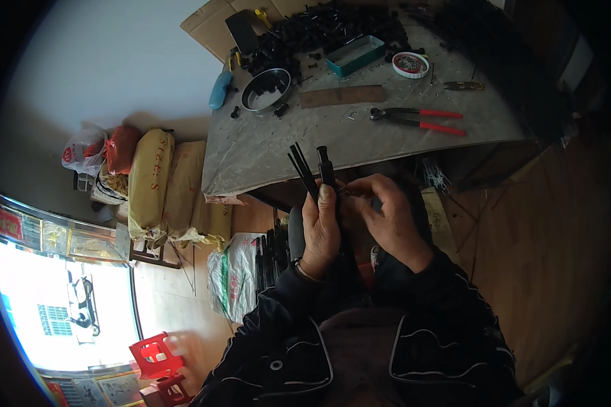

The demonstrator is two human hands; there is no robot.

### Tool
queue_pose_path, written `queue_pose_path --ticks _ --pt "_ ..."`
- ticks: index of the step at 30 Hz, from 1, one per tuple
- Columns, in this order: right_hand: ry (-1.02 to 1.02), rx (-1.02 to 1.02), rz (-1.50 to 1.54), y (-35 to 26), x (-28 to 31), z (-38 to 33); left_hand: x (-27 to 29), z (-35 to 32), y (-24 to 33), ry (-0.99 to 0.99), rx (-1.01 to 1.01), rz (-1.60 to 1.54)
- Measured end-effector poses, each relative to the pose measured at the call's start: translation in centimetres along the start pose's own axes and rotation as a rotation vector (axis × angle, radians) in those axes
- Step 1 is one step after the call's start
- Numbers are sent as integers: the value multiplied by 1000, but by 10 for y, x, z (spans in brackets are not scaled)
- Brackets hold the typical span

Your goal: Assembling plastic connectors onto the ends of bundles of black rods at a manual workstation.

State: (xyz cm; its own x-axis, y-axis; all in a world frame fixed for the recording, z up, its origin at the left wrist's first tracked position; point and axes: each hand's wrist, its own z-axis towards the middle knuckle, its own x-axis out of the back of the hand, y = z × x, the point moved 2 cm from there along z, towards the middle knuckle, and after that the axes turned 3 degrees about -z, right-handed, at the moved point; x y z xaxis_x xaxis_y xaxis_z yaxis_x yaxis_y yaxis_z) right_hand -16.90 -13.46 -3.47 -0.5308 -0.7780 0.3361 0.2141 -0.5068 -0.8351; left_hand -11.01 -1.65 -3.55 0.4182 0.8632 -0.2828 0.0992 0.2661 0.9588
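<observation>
My left hand [321,227] grasped 1 thick black piece [325,166], knobbed at its upper end, with the thumb pressed along its lower part. The same hand also gripped a few thin black rods [304,169], apparently 3, fanned slightly to the left. Both lots were held above my lap, just in front of the near edge of a grey table [271,146]. My right hand [395,217] was curled close beside the thick piece, thumb and forefinger near each other; I cannot tell whether they pinched anything.

On the table were 3 small containers. At the left, 1 round metal bowl [256,102] held small black pieces, too crowded to count. In the middle, 1 green rectangular tray [357,66] showed a pale inside, its contents unclear. To its right, 1 round white dish [414,76] held many tiny metallic bits.

Nearer me lay 1 flat brown strip [341,95] and, to its right, 1 pair of pincers [406,122] with 2 red handles. Behind the containers spread a heap of black parts [319,30], beyond counting.

On the left side of the room stood 1 yellow sack [151,180], 1 red bag [122,150] and 2 red stools [153,354].
</observation>
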Motion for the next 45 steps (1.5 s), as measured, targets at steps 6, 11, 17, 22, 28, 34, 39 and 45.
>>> queue_pose_path --ticks 6,11,17,22,28,34,39,45 --pt "-19 -274 388 -12 -4 -13 -2 1 -3 10 -8 -33" --pt "86 -231 104 -12 -1 -3 -6 -2 -1 53 -140 114" --pt "12 -330 353 -1 -11 -13 -5 -6 0 30 -42 6" --pt "124 -274 400 -7 -20 -22 -4 -2 -2 16 -76 12" --pt "41 -340 381 8 -15 11 -9 -4 -2 0 -38 -97" --pt "-89 -460 610 17 -23 -16 -1 -4 0 -18 -92 61" --pt "218 -140 16 49 42 24 6 -2 -3 -57 -64 -37" --pt "-65 209 -831 89 122 95 9 6 -10 -215 28 -102"
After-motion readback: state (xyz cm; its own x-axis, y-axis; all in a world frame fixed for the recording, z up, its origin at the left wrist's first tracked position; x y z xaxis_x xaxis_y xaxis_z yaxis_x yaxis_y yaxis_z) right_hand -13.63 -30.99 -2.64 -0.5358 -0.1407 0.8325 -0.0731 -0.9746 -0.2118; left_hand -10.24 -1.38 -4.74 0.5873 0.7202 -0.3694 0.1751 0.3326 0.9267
